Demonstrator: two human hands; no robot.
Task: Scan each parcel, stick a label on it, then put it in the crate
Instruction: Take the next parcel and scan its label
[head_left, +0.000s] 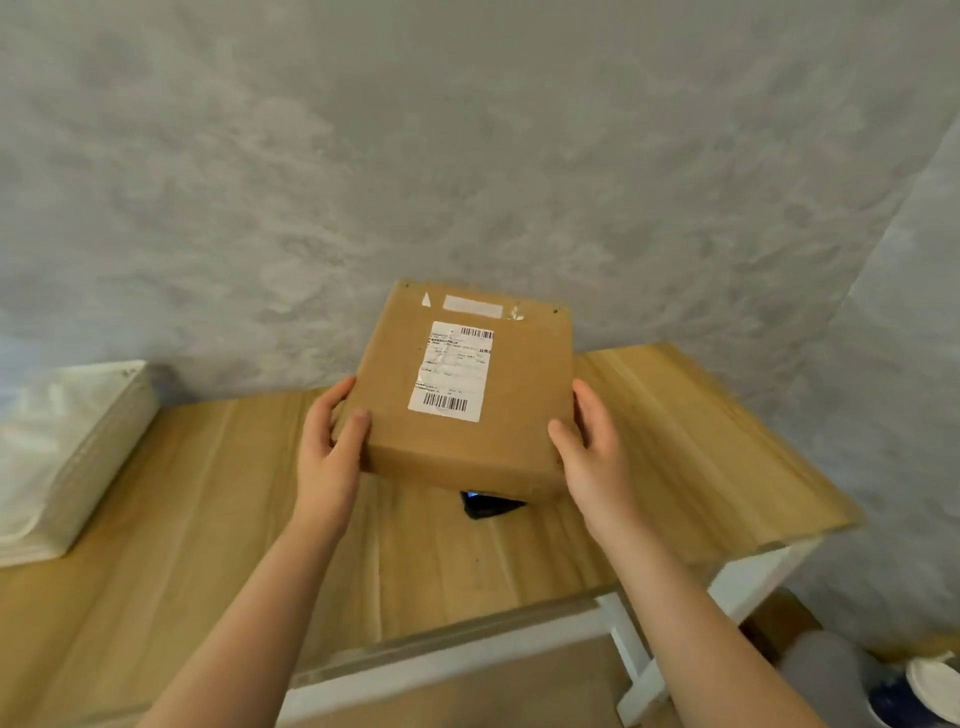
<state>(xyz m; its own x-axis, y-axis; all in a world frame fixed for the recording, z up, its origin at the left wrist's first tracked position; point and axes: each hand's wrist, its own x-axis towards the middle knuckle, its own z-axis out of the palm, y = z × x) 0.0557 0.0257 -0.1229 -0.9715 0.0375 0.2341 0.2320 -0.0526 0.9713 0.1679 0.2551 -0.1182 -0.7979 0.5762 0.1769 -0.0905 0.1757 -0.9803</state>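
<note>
My left hand (327, 441) grips the brown parcel (467, 395) at 9 o'clock, my right hand (592, 447) at 3 o'clock, holding it above the worktop (182, 493). Its 1 white label (451, 371) faces me. A dark scanner (488, 504) sits beneath.

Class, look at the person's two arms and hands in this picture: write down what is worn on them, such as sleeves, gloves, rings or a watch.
Nothing is worn. The left hand and right hand are bare, without gloves, rings or watch. Both forearms are bare to the picture's lower edge; no sleeve shows.
</note>
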